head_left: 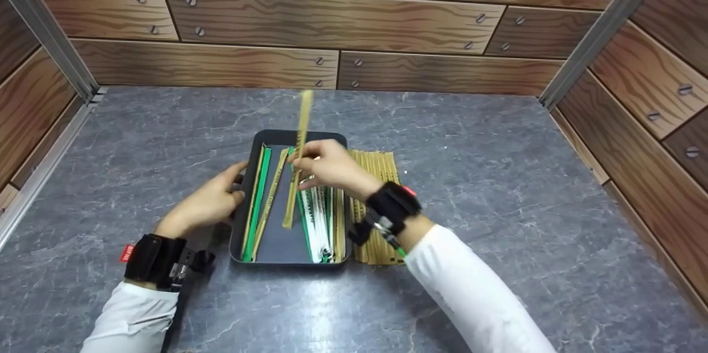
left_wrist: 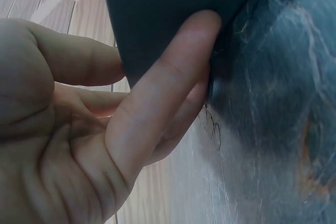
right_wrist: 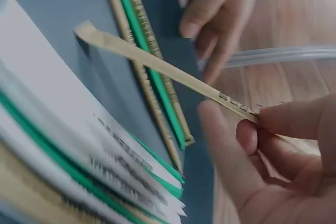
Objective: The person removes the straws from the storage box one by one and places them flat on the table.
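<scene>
My right hand [head_left: 332, 167] pinches a slim kraft-brown paper-wrapped straw [head_left: 301, 137] between thumb and fingers, tilted above a dark grey tray [head_left: 298, 264]. Against the tray's left outer wall rests my left hand [head_left: 207, 203], its thumb [left_wrist: 178, 61] touching the side near the tabletop. Inside the tray, a green straw [head_left: 259, 203] lies between brown ones at the left, with another brown straw [head_left: 271, 203] slanting nearby. White straws [head_left: 316, 226] lie along the right side, mixed with green and brown ones. My right hand hides part of that group.
Right of the tray lies a flat row of brown wrapped straws [head_left: 381, 170], partly covered by my right wrist. The grey marbled tabletop [head_left: 487, 176] is bounded by wood-patterned walls [head_left: 332, 21] at the back and sides.
</scene>
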`<state>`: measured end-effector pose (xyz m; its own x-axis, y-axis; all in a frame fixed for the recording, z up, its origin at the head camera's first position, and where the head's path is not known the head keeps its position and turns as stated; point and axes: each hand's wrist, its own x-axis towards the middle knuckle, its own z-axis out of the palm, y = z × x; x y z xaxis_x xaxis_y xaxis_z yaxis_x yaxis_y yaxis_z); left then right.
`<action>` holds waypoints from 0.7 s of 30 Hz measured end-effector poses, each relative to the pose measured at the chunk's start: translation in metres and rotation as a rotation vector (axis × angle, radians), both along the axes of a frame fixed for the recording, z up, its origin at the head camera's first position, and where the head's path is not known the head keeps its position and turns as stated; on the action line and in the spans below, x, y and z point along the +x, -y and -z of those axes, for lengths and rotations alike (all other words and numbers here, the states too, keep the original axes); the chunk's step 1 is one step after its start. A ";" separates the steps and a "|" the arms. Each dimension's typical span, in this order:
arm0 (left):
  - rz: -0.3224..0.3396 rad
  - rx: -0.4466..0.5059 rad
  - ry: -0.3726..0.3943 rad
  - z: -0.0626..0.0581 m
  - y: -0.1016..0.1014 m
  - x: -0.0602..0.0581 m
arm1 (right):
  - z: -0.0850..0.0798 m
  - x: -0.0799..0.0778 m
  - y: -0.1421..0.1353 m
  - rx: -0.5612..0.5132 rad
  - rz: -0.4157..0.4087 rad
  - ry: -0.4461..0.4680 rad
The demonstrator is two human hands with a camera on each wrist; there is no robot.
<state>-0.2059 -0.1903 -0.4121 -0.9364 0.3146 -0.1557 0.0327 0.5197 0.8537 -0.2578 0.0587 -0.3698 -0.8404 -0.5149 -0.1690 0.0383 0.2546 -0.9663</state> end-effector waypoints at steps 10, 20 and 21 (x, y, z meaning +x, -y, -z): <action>-0.005 -0.001 0.004 -0.002 -0.002 0.000 | -0.008 0.011 -0.097 -0.317 0.208 -0.180; 0.000 0.061 0.045 -0.001 0.000 0.003 | 0.020 0.011 -0.186 -0.042 0.378 -0.092; 0.000 0.069 0.052 0.000 0.001 0.003 | 0.024 0.009 -0.191 0.005 0.365 -0.078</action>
